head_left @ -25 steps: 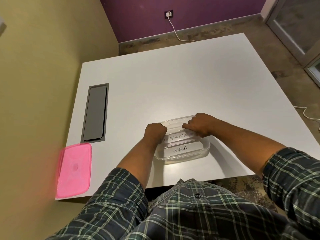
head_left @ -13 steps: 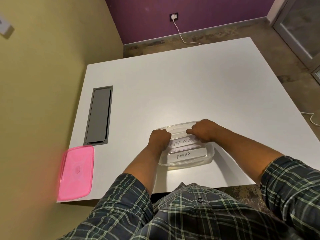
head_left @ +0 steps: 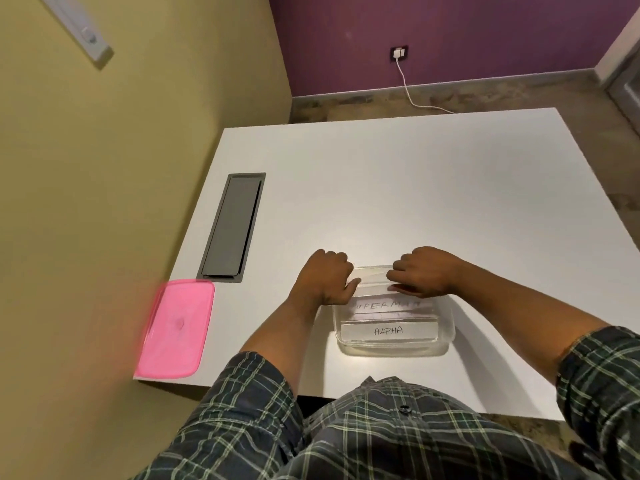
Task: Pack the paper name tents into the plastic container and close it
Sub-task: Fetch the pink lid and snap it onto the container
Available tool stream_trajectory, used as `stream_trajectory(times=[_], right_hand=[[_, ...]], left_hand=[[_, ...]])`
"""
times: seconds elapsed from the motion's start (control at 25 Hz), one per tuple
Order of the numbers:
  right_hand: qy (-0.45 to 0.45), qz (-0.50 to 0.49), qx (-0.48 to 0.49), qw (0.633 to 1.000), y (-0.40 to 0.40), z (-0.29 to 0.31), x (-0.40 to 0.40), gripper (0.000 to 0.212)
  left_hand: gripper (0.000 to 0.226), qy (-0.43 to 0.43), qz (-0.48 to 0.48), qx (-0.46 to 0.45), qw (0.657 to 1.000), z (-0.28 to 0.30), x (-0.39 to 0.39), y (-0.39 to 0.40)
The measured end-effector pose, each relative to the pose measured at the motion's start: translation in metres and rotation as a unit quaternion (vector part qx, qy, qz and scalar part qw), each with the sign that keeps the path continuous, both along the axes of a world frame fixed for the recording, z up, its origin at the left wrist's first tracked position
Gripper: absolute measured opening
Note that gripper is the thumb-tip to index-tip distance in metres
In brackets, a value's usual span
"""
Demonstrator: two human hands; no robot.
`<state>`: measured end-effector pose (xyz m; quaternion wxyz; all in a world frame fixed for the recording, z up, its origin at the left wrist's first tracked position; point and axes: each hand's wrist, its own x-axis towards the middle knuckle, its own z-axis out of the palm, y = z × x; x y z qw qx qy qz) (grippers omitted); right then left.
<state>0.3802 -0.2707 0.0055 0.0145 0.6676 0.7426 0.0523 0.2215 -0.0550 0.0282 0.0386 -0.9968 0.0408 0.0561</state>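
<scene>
A clear plastic container (head_left: 446,336) sits on the white table (head_left: 415,188) near its front edge. Inside it lie a paper name tent marked ALPHA (head_left: 389,330) and, behind it, one marked SUPERMAN (head_left: 384,305). A third name tent (head_left: 374,283) lies at the container's far end. My left hand (head_left: 327,277) grips its left end with curled fingers and thumb. My right hand (head_left: 424,271) holds its right end under curled fingers. The pink lid (head_left: 175,329) lies flat at the table's front left corner, apart from the container.
A grey cable hatch (head_left: 232,225) is set into the table's left side, just behind the lid. A yellow wall runs along the table's left edge. A white cable (head_left: 410,95) trails across the floor beyond the far edge.
Both hands stay at the container's far end on the third tent. My left hand has shifted slightly outward to the far left corner. The view has tilted up.
</scene>
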Motion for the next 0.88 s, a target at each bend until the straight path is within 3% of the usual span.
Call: stream_trajectory(times=[0.24,0.4,0.56,0.88], right_hand=[[0.021,0.008,0.108,0.994,0.072,0.015,-0.014,0.037],[0.022,0.059,0.137,0.989,0.138,0.024,-0.027,0.034],[0.018,0.090,0.107,0.990,0.199,0.033,-0.040,0.047],[0.063,0.080,0.032,0.994,0.306,0.019,-0.104,0.060]], left_hand=[[0.035,-0.102,0.147,-0.037,0.983,0.007,-0.042,0.037],[0.054,-0.098,0.266,-0.053,0.958,0.008,-0.082,0.069],[0.081,-0.070,0.391,-0.087,0.914,0.002,-0.127,0.098],[0.095,-0.003,0.562,-0.094,0.822,-0.010,-0.211,0.156]])
